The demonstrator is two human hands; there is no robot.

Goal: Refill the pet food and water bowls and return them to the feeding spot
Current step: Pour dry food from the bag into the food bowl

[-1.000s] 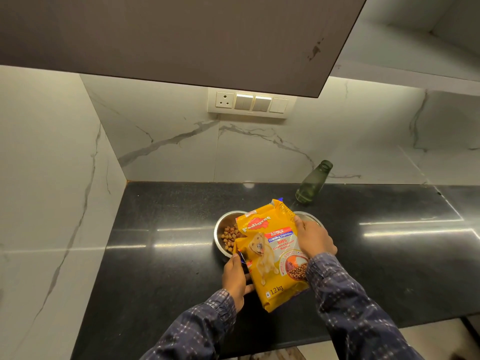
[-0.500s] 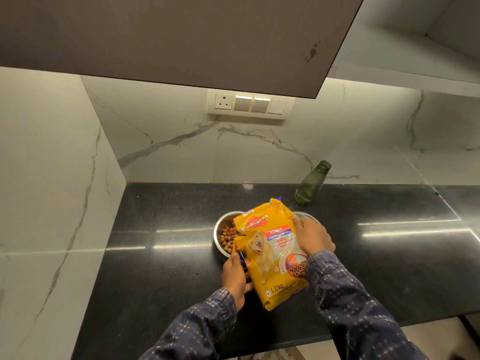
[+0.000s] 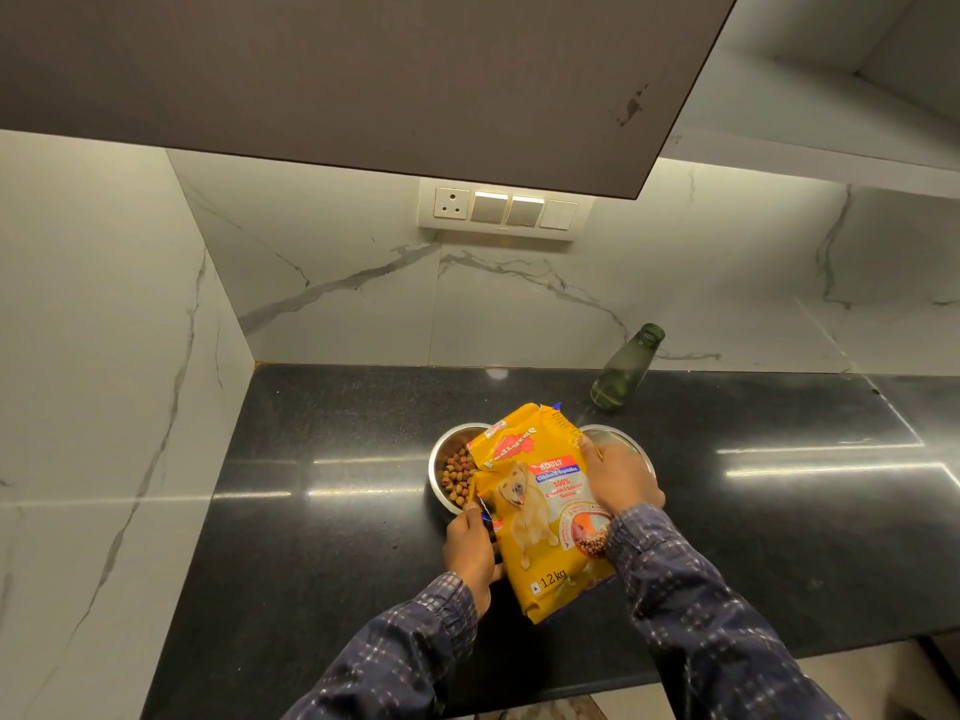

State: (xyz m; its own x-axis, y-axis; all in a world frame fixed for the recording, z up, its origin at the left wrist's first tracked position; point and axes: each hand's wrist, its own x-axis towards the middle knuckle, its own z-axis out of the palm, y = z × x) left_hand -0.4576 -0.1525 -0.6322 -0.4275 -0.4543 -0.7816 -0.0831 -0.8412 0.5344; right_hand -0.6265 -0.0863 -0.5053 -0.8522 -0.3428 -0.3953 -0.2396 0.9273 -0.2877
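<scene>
A yellow dog food bag is held up over the black surface by two hands. The left hand has its fingers pinched shut on the bag's left edge. The right hand has its fingers closed on the bag's right side, near the top. Just behind the bag on the left sits a shiny metal bowl with brown food bits in it. Just behind the bag on the right sits a second metal bowl, mostly hidden by the right hand. A green bottle with no cap stands behind the second bowl, near the white wall
</scene>
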